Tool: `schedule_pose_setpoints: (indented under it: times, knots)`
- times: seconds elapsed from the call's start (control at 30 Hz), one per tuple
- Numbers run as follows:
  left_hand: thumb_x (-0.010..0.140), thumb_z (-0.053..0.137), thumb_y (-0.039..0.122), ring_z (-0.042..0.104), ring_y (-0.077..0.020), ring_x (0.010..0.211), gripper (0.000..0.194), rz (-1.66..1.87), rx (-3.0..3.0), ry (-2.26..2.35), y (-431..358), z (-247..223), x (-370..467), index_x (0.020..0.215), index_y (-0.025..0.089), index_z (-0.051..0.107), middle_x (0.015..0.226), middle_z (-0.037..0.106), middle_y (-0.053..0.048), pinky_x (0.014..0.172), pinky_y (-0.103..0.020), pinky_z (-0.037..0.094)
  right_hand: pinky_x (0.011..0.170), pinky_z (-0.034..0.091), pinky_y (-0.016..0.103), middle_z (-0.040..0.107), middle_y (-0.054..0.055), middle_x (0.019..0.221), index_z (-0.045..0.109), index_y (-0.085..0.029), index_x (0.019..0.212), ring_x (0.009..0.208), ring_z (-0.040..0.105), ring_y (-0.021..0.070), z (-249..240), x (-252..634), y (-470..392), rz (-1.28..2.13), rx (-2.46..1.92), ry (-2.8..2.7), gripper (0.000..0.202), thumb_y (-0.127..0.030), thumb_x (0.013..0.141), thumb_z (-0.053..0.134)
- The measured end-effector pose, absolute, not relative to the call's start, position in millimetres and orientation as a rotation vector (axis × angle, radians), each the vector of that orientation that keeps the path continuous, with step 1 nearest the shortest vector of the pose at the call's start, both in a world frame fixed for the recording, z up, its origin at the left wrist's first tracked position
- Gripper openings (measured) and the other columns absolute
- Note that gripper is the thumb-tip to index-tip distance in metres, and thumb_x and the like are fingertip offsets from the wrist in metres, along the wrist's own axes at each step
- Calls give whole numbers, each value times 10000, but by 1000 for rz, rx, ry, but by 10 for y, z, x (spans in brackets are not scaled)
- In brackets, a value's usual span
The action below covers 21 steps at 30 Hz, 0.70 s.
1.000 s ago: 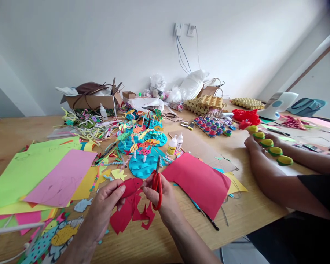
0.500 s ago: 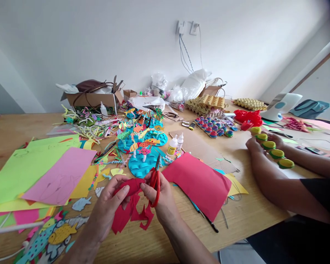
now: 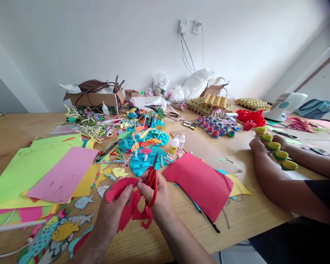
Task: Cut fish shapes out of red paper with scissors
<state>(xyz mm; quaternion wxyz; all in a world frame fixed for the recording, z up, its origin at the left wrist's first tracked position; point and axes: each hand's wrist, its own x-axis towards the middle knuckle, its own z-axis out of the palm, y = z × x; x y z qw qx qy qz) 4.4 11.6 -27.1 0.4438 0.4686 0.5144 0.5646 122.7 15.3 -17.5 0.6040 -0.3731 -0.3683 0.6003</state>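
My left hand (image 3: pixel 117 200) is closed on a rounded red paper cutout (image 3: pixel 121 187), pinching it between thumb and fingers. Red-handled scissors (image 3: pixel 152 185) hang in my right hand (image 3: pixel 158 194), their blades pointing up and away from me. The thumb and a finger of that hand also pinch the cutout's right end. Beneath my hands lie red paper scraps (image 3: pixel 137 209) on the wooden table. A larger red sheet (image 3: pixel 199 183) rests to the right of my right hand. Painted paper fish (image 3: pixel 65 230) are spread left of my left forearm.
Green paper (image 3: pixel 19 172) and a pink sheet (image 3: pixel 63 174) lie at left. Blue cardboard pieces (image 3: pixel 143 163) with paper fish stand ahead, beside glue bottles (image 3: pixel 173 145). On the right, another person's hands (image 3: pixel 258 145) hold a painted egg-carton strip (image 3: pixel 273 146). Egg trays (image 3: pixel 209 103) sit behind.
The red cutout has turned and tilted slightly in my fingers, showing more of its curved face. Both hands have shifted slightly. The view has swung a little left.
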Motion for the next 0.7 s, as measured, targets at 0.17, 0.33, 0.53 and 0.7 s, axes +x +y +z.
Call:
schedule_pose_setpoints:
  times: [0.17, 0.33, 0.53, 0.7]
  knots:
    - [691, 666, 326, 534, -153, 545, 148, 1340, 1074, 1258, 79, -265, 51, 619, 206, 618, 545, 553, 36, 529, -252, 440, 583, 386, 230, 547, -28, 679, 523, -191, 758, 596, 475, 115, -145, 1208, 157, 1407, -881, -875, 254, -276, 611, 713]
    - [676, 684, 292, 535, -156, 574, 125, 1388, 1044, 1213, 87, -217, 45, 630, 202, 610, 586, 564, 28, 550, -250, 445, 556, 379, 228, 514, -32, 657, 503, -198, 765, 575, 462, 118, -91, 1187, 133, 1410, -899, -977, 256, -334, 645, 683]
    - [695, 674, 232, 516, -109, 535, 69, 1448, 828, 1055, 107, -133, 32, 732, 218, 617, 600, 587, 64, 523, -206, 438, 507, 329, 225, 438, -30, 594, 471, -183, 682, 547, 409, 116, -211, 1217, -20, 1329, -1067, -1333, 215, -361, 797, 506]
    - [699, 678, 206, 555, -109, 604, 82, 1448, 803, 1008, 117, -129, 36, 779, 223, 671, 699, 654, 44, 574, -190, 472, 481, 271, 220, 354, -49, 561, 393, -195, 638, 526, 344, 104, -342, 1179, -91, 1311, -1087, -1429, 186, -292, 788, 446]
